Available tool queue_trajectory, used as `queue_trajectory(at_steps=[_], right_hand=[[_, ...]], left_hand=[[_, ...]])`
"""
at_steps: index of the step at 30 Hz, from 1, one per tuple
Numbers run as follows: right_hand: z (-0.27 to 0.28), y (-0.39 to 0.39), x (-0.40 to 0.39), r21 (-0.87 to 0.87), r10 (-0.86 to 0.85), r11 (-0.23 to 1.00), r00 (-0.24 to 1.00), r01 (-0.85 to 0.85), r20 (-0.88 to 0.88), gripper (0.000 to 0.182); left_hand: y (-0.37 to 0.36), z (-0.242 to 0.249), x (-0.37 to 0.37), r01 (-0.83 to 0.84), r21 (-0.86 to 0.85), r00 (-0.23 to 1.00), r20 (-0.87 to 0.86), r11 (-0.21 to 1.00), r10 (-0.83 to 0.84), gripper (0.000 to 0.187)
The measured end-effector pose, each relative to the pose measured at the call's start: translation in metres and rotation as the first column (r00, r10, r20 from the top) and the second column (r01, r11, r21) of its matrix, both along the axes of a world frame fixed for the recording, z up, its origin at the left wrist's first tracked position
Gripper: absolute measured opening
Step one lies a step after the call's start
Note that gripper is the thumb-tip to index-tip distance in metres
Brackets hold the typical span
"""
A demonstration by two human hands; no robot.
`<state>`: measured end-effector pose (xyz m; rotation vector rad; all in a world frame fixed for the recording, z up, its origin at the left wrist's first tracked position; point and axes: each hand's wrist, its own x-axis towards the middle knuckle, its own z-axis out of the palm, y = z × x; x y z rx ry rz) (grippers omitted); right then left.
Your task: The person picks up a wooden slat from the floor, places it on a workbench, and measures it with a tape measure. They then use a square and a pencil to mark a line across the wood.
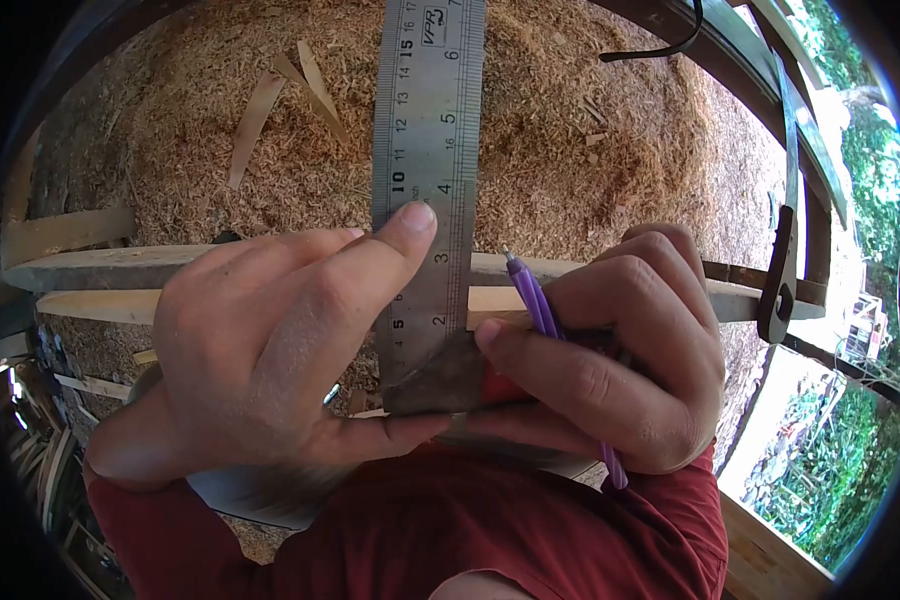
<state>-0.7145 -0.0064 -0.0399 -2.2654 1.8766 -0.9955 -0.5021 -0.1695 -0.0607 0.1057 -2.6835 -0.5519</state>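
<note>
A steel ruler (425,150) stands lengthwise before me, its centimetre and inch marks facing up. My left hand (270,330) pinches its lower part, index fingertip on the face and thumb along the bottom end. In my right hand (620,350) is a purple pen (532,295), tip pointing away from me. That hand's fingertips also press near a dark, slanted metal piece (425,385) at the ruler's lower end. A bit of red (495,382) shows beside it, mostly hidden by the fingers. Behind both hands runs a long wooden strip (100,305).
Sawdust and shavings (570,130) cover the ground ahead, with thin wood offcuts (255,130) on top. A hand saw (778,285) hangs upright at the right by a wooden frame (740,60). A grey board (100,268) lies across, and more wood strips (55,470) are at lower left.
</note>
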Motion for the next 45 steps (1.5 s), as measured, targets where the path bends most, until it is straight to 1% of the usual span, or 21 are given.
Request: queue_trajectory(at_steps=[5,7,8,11,13,14,16,17,19,20,22,23,25,26,28,29,31,32,34,38,45], right_hand=[[0.003,0.001,0.001,0.015,-0.013,1.0,1.0,0.013,0.008,0.042],[0.002,0.001,-0.001,0.007,0.009,1.0,0.999,-0.01,0.036,0.05],[0.004,0.0,-0.002,0.005,0.01,1.0,0.999,-0.01,0.034,0.05],[0.009,-0.001,-0.01,0.006,0.048,0.999,0.995,-0.048,0.087,0.048],[0.012,-0.003,-0.015,0.024,0.104,0.994,0.986,-0.108,0.128,0.036],[0.011,-0.003,-0.015,0.025,0.105,0.994,0.986,-0.109,0.128,0.036],[0.01,-0.002,-0.01,0.024,0.022,0.999,0.959,-0.03,0.282,0.028],[0.008,-0.001,-0.004,0.026,0.021,0.999,0.96,-0.029,0.281,0.028],[0.005,-0.001,0.009,0.013,-0.107,0.992,0.799,0.123,0.592,0.028],[0.006,-0.001,0.006,0.013,-0.107,0.992,0.799,0.123,0.592,0.028],[0.009,-0.003,-0.006,0.053,0.025,0.997,0.883,-0.056,0.468,0.026],[0.01,-0.005,-0.01,0.053,0.025,0.997,0.883,-0.057,0.468,0.026],[0.011,-0.009,-0.016,0.061,0.139,0.984,0.933,-0.169,0.333,0.023],[0.013,-0.009,-0.014,0.062,0.14,0.984,0.933,-0.17,0.333,0.023],[0.018,-0.005,-0.007,0.232,-0.015,0.967,0.878,-0.11,0.478,0.023],[0.014,-0.005,-0.004,0.233,-0.015,0.966,0.879,-0.11,0.477,0.023],[0.003,-0.005,0.0,0.141,-0.039,0.989,0.823,-0.05,0.567,0.019],[0.003,-0.006,-0.002,0.143,-0.04,0.988,0.823,-0.051,0.567,0.019],[0.005,-0.011,-0.006,0.157,0.045,0.979,0.89,-0.13,0.453,0.018],[0.003,-0.011,-0.007,0.129,0.056,0.983,0.881,-0.131,0.47,0.016],[0.004,-0.01,-0.005,0.17,0.028,0.978,0.882,-0.122,0.47,0.016]], left_hand=[[0.001,-0.001,0.003,-0.009,0.024,1.0,-0.026,1.0,0.009,0.11],[0.001,0.001,0.003,-0.011,0.047,1.0,0.017,0.999,0.01,0.109],[0.002,0.002,0.004,-0.011,0.046,1.0,0.015,0.999,0.01,0.109],[0.003,0.004,0.004,-0.029,0.037,0.999,0.041,0.999,0.027,0.108],[0.002,0.003,0.004,-0.027,0.01,0.999,0.032,1.0,0.027,0.108],[0.001,0.002,0.004,-0.028,0.011,0.999,0.033,1.0,0.027,0.108],[0.0,-0.001,0.004,-0.017,-0.023,1.0,-0.016,1.0,0.017,0.108],[0.0,-0.002,0.003,-0.017,-0.021,1.0,-0.017,1.0,0.017,0.108],[0.001,-0.001,0.003,-0.017,0.0,1.0,-0.002,1.0,0.017,0.107],[0.001,-0.001,0.004,-0.017,0.0,1.0,-0.001,1.0,0.017,0.107],[0.0,0.001,0.004,-0.015,-0.038,1.0,0.006,0.999,0.015,0.107],[0.0,0.001,0.004,-0.015,-0.038,1.0,0.006,0.999,0.016,0.107],[-0.001,-0.001,0.002,-0.01,-0.046,1.0,-0.027,0.999,0.009,0.108],[0.0,-0.002,0.003,-0.011,-0.045,1.0,-0.028,0.999,0.01,0.108],[0.001,-0.002,0.003,-0.021,0.019,1.0,-0.021,1.0,0.021,0.108],[0.0,-0.002,0.002,-0.022,0.02,0.999,-0.023,1.0,0.022,0.108],[0.0,-0.002,0.001,-0.019,0.024,0.999,-0.034,1.0,0.02,0.108],[0.0,-0.003,0.001,-0.019,0.026,0.999,-0.034,0.999,0.02,0.108],[0.002,-0.005,0.001,-0.033,0.025,0.999,-0.039,0.999,0.034,0.109],[0.001,-0.003,0.001,-0.035,0.03,0.999,-0.036,0.999,0.036,0.109],[0.0,-0.004,0.001,-0.034,0.009,0.999,-0.035,0.999,0.035,0.109]])
